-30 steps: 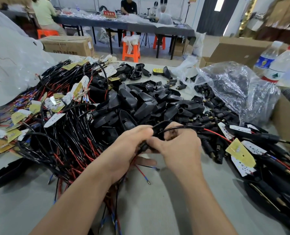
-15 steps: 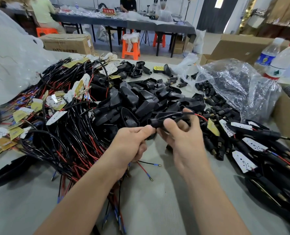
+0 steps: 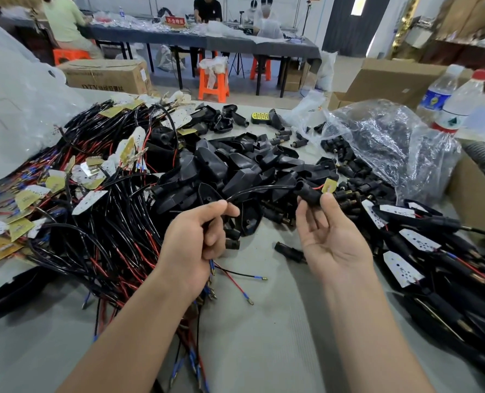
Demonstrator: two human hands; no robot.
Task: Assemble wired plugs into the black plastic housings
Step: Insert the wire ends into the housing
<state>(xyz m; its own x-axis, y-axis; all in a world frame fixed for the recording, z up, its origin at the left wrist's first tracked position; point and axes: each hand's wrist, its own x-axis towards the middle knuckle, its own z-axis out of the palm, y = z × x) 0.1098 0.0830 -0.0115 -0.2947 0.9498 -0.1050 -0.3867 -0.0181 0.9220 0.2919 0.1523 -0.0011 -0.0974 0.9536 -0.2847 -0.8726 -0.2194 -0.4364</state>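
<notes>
Head view: the left hand (image 3: 196, 239) is curled round a black cable (image 3: 258, 190), thumb and forefinger nipping it, loose wire ends (image 3: 247, 276) trailing below the fist; the cable arcs across to the black plug (image 3: 310, 194), pinched between thumb and fingertips of the right hand (image 3: 332, 242), palm up, the other fingers slack; a small yellow board (image 3: 328, 185) pokes out just beyond it; both hover above the grey table (image 3: 264, 336); right behind sits the heap of black housings (image 3: 230, 165); a tangled wire bundle (image 3: 108, 222) crowds the left forearm; a lone plug (image 3: 288, 248) lies between the hands; a clear bag (image 3: 386, 148) slumps far right.
</notes>
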